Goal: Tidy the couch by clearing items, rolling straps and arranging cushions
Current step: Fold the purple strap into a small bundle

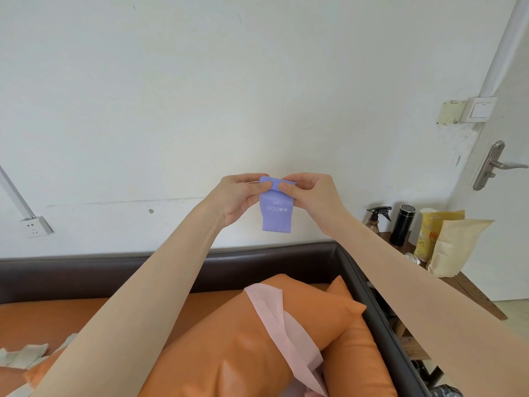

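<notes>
Two arms entered the head view from the lower edge, each bare along its whole visible length; no part of a sleeve showed in frame. The left hand (239, 196) and the right hand (310, 196) were bare. Fingernails were short and plain. The wrists were slender and the forearms smooth, without markings.

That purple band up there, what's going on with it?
A person holds the purple band up in front of the wall, pinching its top edge with the left hand and the right hand, apparently rolling it, with most of it hanging loose. Below, a pink band lies draped over an orange cushion on the couch, not yet rolled.
</notes>
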